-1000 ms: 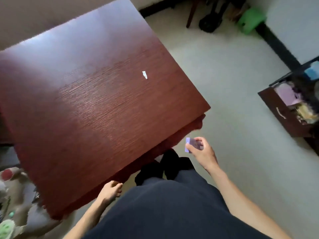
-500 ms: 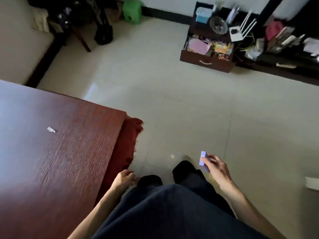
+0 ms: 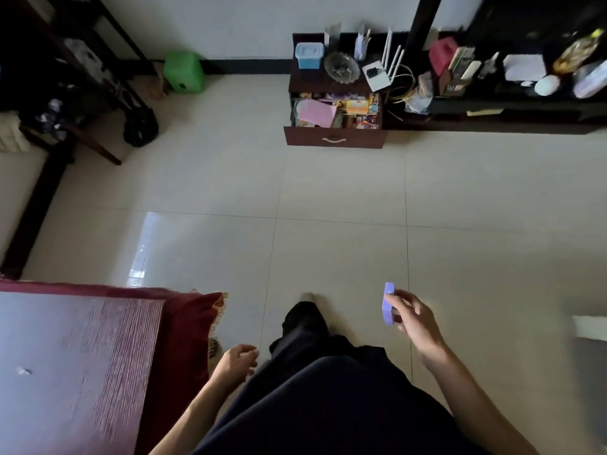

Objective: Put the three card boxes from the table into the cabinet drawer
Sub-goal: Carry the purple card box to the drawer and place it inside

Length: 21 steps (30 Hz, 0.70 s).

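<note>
My right hand (image 3: 415, 318) holds a small purple card box (image 3: 388, 307) out in front of me, above the pale tiled floor. Hanging beside my hip, my left hand (image 3: 236, 359) carries nothing and its fingers are loosely curled. The dark wooden table (image 3: 75, 366) is at lower left; no card boxes show on the part in view. Straight ahead across the floor stands the small dark cabinet (image 3: 308, 83), its drawer (image 3: 335, 139) pulled out and crowded with colourful items and a pink sheet.
A red fringed cloth (image 3: 187, 320) hangs at the table's right edge. A long dark shelf (image 3: 512, 110) with clutter runs right of the cabinet. A green stool (image 3: 183, 72) and a dark chair with a black bag (image 3: 140, 124) stand at the far left. Tiled floor lies between me and the drawer.
The view has swung from the table to face the cabinet, which now sits straight ahead. My right hand keeps the purple box throughout. My left hand has come off the table edge.
</note>
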{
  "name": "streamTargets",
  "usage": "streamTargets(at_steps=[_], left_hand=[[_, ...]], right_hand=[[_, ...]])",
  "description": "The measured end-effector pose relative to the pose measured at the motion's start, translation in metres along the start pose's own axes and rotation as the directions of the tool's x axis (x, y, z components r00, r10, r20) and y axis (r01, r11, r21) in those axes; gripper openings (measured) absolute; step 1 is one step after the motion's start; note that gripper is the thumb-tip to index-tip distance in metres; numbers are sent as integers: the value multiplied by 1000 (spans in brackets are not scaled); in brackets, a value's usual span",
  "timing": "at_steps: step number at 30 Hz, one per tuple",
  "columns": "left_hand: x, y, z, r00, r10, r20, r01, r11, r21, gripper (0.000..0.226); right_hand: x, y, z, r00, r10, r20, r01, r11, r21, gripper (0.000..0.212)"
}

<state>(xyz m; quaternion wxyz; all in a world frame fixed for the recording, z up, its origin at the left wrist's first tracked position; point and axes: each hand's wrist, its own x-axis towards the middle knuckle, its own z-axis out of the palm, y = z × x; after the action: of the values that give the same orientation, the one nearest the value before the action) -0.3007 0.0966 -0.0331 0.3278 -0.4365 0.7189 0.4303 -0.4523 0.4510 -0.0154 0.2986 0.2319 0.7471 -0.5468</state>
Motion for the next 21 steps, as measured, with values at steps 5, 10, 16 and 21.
streamTargets(at_steps=[5,10,16,21], left_hand=[[40,45,-10,998,-47,29,45,998,49,25],[88,122,-38,999,-11,41,6,992,125,21],[142,249,-56,992,11,124,-26,992,124,27],[180,372,-64,983,125,136,-134,989,64,23]], right_hand=[[46,-49,-10,1000,0,-30,0,1000,20,41],[98,-100,-21,996,42,-82,-39,999,36,42],[151,-160,-35,987,46,-154,-31,995,94,37],[201,-210,-46,977,78,-197,-46,986,162,17]])
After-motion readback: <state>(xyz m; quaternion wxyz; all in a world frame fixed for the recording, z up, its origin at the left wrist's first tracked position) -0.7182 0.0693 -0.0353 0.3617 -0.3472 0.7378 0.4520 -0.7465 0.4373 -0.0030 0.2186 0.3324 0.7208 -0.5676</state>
